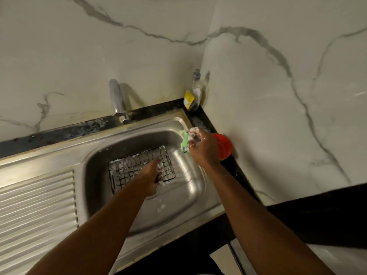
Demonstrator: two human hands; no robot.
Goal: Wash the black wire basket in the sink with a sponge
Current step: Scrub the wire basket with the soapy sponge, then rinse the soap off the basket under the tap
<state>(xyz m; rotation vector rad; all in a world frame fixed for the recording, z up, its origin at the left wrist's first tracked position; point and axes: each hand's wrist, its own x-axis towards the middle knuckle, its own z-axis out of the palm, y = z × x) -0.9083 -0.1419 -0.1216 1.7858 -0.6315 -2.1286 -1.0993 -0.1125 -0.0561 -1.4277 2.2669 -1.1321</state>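
Head view showed the basket lying in the sink bowl, toward the bowl's 11 o'clock, its wires streaked with white foam. Left hand was down on the basket's near right edge, fingers seemingly curled about the wire; whether the grip was truly closed could not be told, as blur and suds hid the fingertips. Right hand was well apart from the basket, up over the sink rim at the bowl's 2 o'clock, clamped on a green sponge thick with foam. Faucet stood at 12 o'clock; no water stream was visible. A red cup sat on the counter just beside the right hand, and a soap bottle stood in the corner near 1 o'clock. Risks judged: soapy wire gives a poor hold, so the basket could slip or skate on the wet steel once scrubbing pressure lands on it with only one edge steadied. The right wrist looked close enough to the cup to knock it on the swing toward the bowl. Foam lodged between the wires could stay if scrubbing covered only the top face.
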